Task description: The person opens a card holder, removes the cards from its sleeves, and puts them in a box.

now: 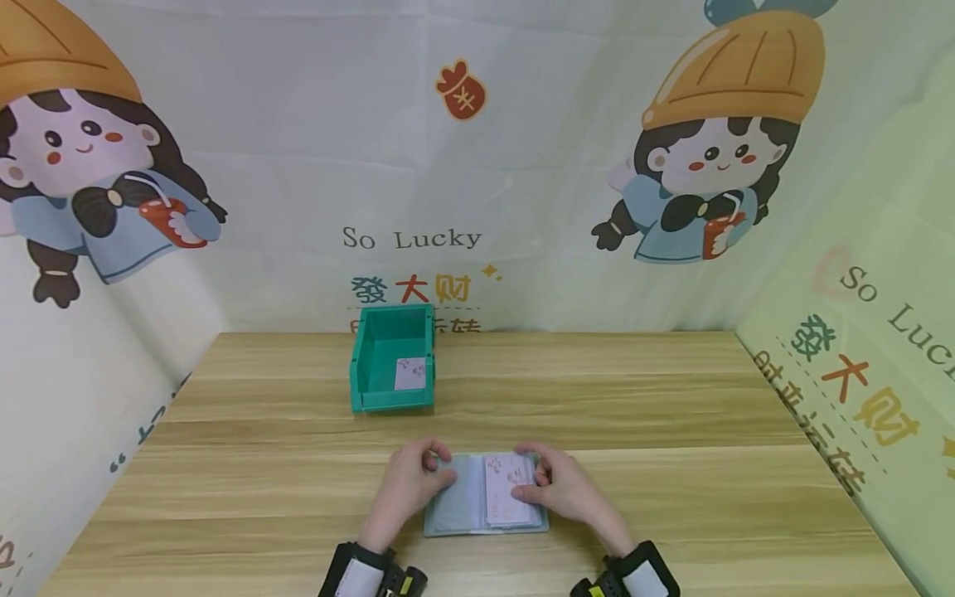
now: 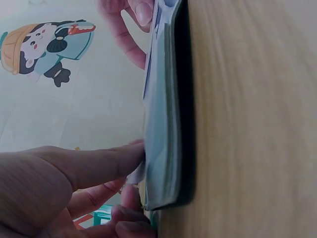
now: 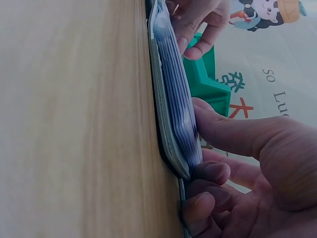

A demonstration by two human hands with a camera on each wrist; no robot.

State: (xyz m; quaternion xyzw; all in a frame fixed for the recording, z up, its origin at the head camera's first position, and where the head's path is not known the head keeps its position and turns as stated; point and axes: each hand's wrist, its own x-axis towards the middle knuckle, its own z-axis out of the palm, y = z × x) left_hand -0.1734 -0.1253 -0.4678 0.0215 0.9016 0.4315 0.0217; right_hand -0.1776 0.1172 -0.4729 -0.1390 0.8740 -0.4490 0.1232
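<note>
One album (image 1: 477,499): left hand (image 1: 414,477) and right hand (image 1: 559,483) pinch its sides; we judge it light, bendy, slick inside, best gripped by edges.

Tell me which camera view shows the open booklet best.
The head view: it shows the booklet from above, both halves open, with a pale pink card on the right half. The left wrist view shows it only edge-on; the right wrist view is edge-on too, but reveals the layers stacked inside.

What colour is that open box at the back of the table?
The box is teal green; the head view shows it best.
</note>
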